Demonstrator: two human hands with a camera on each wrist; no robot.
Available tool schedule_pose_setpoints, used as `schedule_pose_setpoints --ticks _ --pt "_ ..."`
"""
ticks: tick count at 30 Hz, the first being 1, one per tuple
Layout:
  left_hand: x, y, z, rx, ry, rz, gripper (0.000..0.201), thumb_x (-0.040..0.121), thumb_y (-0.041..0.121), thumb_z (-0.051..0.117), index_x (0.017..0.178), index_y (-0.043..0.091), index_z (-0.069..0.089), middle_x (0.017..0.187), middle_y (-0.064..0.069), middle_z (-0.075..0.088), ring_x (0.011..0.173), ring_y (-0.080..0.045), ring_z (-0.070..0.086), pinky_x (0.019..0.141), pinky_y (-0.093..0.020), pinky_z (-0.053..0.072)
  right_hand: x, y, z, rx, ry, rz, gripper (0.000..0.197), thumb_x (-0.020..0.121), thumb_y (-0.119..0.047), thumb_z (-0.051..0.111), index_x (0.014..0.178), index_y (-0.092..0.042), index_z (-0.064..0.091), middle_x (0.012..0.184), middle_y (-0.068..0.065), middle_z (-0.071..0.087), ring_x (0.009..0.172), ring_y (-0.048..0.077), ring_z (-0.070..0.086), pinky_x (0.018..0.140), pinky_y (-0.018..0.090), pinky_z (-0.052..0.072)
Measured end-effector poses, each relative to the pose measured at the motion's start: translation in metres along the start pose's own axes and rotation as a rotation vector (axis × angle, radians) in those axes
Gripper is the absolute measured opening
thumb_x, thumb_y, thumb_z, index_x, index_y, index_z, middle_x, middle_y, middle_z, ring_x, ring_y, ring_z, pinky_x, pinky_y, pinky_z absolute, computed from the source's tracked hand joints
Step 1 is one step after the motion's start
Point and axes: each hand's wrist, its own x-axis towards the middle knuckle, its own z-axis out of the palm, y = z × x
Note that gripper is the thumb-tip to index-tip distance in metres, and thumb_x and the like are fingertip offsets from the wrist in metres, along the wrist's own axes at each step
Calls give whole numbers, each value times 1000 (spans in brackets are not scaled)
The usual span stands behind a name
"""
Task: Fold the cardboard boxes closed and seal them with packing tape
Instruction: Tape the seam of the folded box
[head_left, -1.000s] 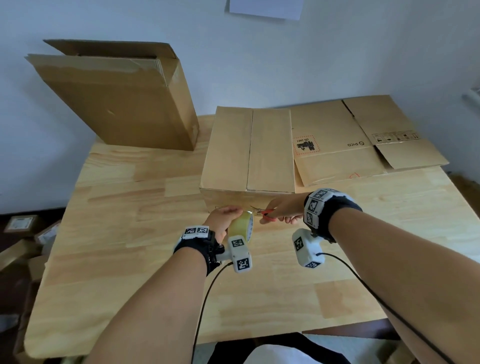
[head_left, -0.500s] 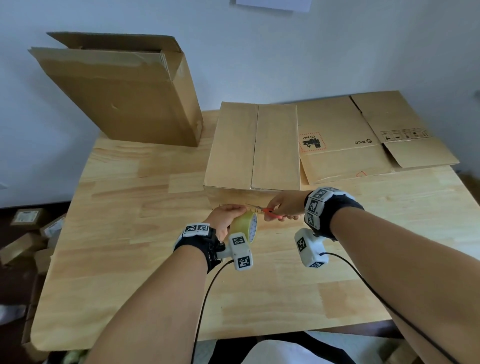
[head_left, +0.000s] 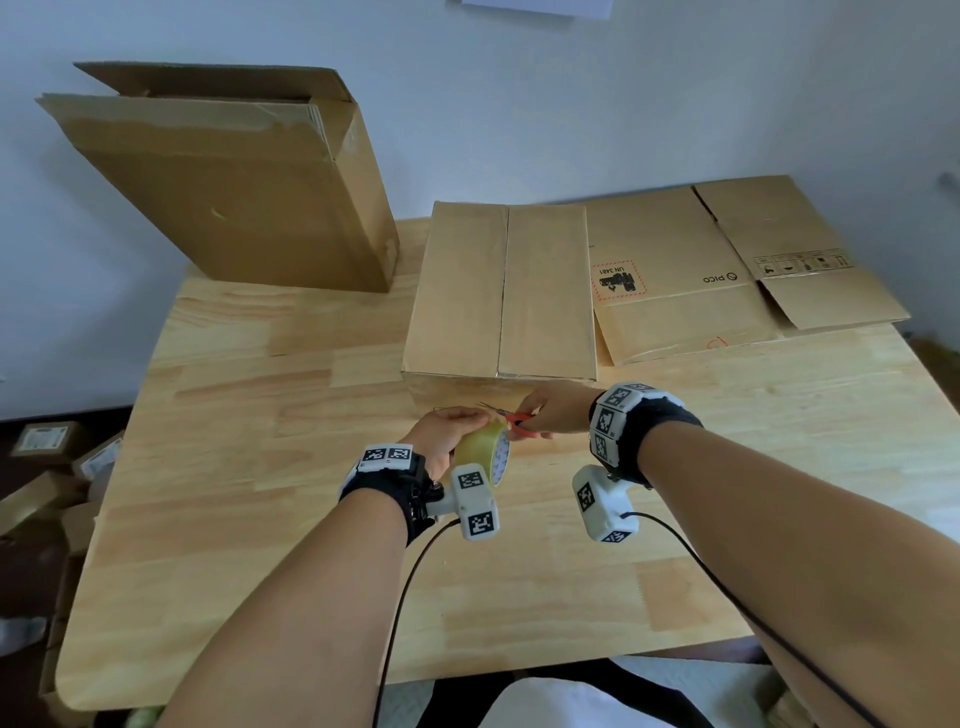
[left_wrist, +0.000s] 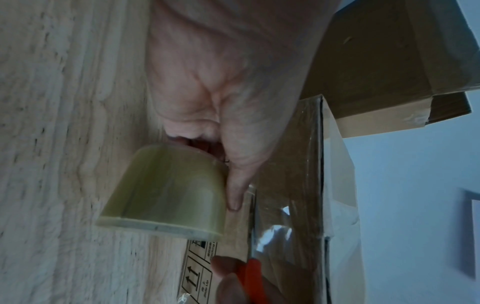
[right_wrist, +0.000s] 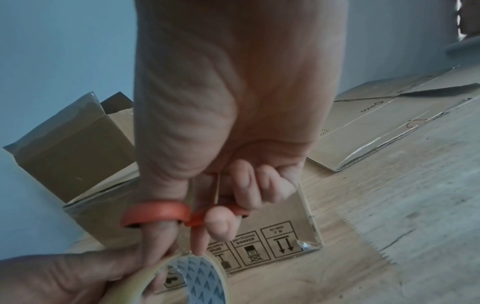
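Matt cardboard box (head_left: 498, 291), glossy tape roll (head_left: 480, 447)

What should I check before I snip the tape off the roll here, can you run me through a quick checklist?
1. Roll held: left hand grips the tape roll. Ok.
2. Scissors held: right hand has thumb and fingers through the red scissors handles. Ok.
3. Box flaps: closed box has both top flaps folded flat, meeting at the centre seam. Ok.
4. Tape laid: clear tape shows on the box's near face in the left wrist view. Ok.
5. Blades across the tape: cannot tell.
6. Left fingertips clear of the blades: thumb lies close beside them. Cannot tell.
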Motion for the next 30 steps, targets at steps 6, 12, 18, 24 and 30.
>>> schedule_pose_setpoints --ticks 6,12,18,24,30 --pt "3 2 -1 44 3 3 26 87 8 66 111 1 63 96 -11 67 79 -20 64 57 -22 56 2 3 -1 38 20 -2 37 84 -46 63 102 -16 72 66 -8 60 80 12 57 77 25 40" --pt "1 5 -5 116 -18 4 6 87 6 64 93 7 67 92 -8 69 78 -18 65 65 -25 56 4 0 0 2 -12 16 36 81 -57 60 95 -25 69 67 -7 57 80 13 54 78 28 40" --pt "3 -4 -12 439 -39 -17 6 84 14 70 87 19 71 102 2 69 108 -19 59 105 -39 40 5 -5 6 3 30 -18 38 82 -55 60 97 -23 71 64 -10 58 77 10 55 75 26 39" --pt "-2 -11 -24 479 -3 4 7 86 9 67 83 15 69 93 1 67 100 -19 58 92 -30 44 -6 0 18 -71 -90 107 43 87 -48 59 111 -14 68 89 -1 67 80 8 55 67 18 38" --pt "-11 0 -26 919 35 164 7 90 22 63 93 20 69 109 5 63 105 -15 55 88 -27 39 -9 43 41 -89 -13 380 41 86 -41 62 107 -6 69 81 0 62 72 14 55 72 23 47"
